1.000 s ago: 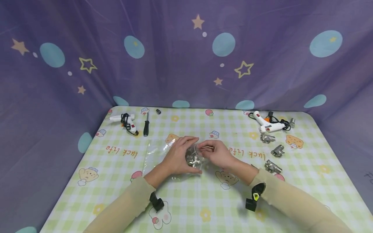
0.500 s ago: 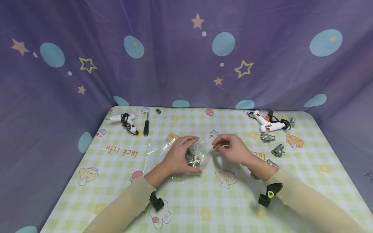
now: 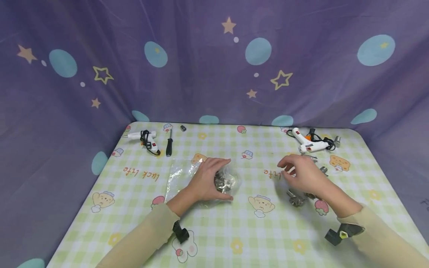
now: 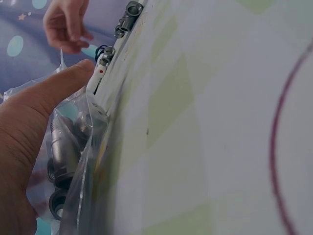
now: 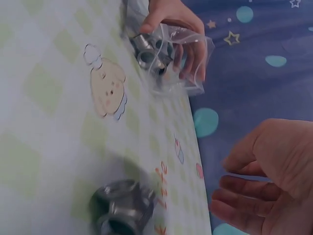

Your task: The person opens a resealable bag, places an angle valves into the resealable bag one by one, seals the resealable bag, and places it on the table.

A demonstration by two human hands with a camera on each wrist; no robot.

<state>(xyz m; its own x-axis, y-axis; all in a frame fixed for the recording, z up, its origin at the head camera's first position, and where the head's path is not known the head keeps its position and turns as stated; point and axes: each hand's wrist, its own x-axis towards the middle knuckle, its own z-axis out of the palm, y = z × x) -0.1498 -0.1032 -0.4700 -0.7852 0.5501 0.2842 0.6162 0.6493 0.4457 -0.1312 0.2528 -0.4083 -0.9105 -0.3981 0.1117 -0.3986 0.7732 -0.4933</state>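
Head view: the clear bag [image 3: 201,175] of metal fittings, clutched under the left hand [image 3: 209,178], could spill if tilted. Just beneath the right hand [image 3: 301,175], empty with loosely spread fingers, a loose fitting [image 3: 295,198] might roll.

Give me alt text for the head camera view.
A person's left hand grips a clear plastic bag of metal fittings on a checked tablecloth, while the right hand hovers open above loose metal fittings. Two glue guns lie at the far corners.

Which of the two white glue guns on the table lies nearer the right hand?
The white glue gun with the orange trigger at the far right edge; the other white glue gun lies far left, beside the black-handled screwdriver.
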